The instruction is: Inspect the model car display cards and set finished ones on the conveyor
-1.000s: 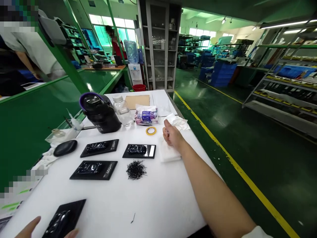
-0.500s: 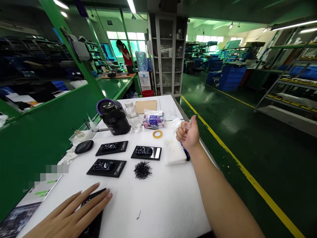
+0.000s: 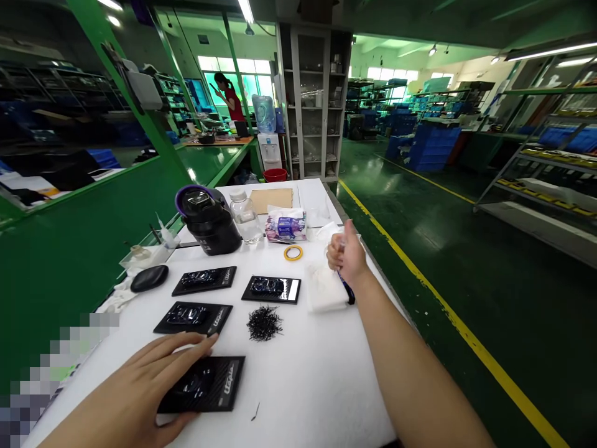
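1 black plate (image 3: 214,401) with a glossy car-shaped model (image 3: 198,381) is lying on the white table (image 3: 317,373), left of centre toward the near edge. Your left hand (image 3: 161,376) is clamping the plate, fingers along its far edge, thumb at its near edge. A single black strip (image 3: 255,411) is lying just beside the plate's near right corner. Beyond, 3 more plates (image 3: 212,323) are bearing similar models: 2 toward the table's left edge, 1 nearer its middle. In front of the latter, a pile of black strips (image 3: 264,323) is sitting. Near the right edge, your right hand (image 3: 347,255) is pointing its thumb up, fingers curling together on a small clear item (image 3: 342,244), too small to identify. Beside it, a white cloth (image 3: 324,292) is lying. Toward the far edge, a yellow tape ring (image 3: 293,259), a tissue pack (image 3: 286,225), a clear bottle (image 3: 247,221) and a black container (image 3: 209,230) are sitting.
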A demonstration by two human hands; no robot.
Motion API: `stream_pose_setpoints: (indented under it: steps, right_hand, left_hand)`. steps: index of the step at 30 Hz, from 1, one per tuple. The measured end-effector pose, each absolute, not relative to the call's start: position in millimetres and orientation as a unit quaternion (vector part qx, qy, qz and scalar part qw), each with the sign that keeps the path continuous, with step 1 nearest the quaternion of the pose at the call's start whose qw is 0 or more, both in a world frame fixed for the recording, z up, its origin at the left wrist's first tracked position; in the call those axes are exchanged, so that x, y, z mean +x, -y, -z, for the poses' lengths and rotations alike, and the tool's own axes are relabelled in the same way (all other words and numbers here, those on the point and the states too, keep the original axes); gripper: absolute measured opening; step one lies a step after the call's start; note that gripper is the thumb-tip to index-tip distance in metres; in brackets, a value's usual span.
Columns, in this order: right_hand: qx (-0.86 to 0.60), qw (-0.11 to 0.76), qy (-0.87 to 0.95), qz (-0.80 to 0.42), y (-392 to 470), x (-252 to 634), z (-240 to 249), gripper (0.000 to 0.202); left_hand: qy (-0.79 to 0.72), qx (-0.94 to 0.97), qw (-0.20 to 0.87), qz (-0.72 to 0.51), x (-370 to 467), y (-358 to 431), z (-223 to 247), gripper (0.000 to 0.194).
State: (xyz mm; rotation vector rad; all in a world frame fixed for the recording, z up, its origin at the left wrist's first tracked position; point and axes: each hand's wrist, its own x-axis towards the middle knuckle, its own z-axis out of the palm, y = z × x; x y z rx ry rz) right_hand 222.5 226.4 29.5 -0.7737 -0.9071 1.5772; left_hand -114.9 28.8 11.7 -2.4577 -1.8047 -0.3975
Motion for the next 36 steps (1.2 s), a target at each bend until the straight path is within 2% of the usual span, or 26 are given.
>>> stream_pose_setpoints:
  steps: [2,5,8,12,15,19,28,36]
  right_hand:
    - [-0.290,0.593,0.373,-0.652,-217,230,-47,0.074]
    - [-0.184,0.636,0.357,-0.658,-193,230,-70,0.072]
    - [-0.062,0.620,0.350,-0.700,-167,215,-81,0.064]
    - [-0.003,0.551,0.375,-0.745,-149,189,-75,0.062]
    - [-0.001,0.508,0.405,-0.760,-144,177,-68,0.069]
    - [-0.005,0.495,0.421,-0.760,-141,176,-66,0.072]
    - [-0.033,0.509,0.427,-0.746,-137,180,-70,0.066]
    - [-0.060,0.485,0.460,-0.742,-136,179,-69,0.063]
  left_hand:
    - [0.578,-0.800,0.026,0.158,-106,-35,-23,0.065]
    - [0.580,-0.792,0.007,0.192,-67,-54,-45,0.088]
    - [0.522,-0.829,0.041,0.196,-22,-81,-56,0.104]
    - [0.472,-0.847,0.032,0.242,5,-100,-38,0.112]
    - [0.457,-0.843,-0.020,0.285,6,-97,-20,0.112]
    - [0.454,-0.825,-0.059,0.331,4,-89,-18,0.105]
    - [0.458,-0.811,-0.038,0.362,0,-83,-29,0.095]
    - [0.469,-0.804,-0.013,0.366,4,-81,-26,0.090]
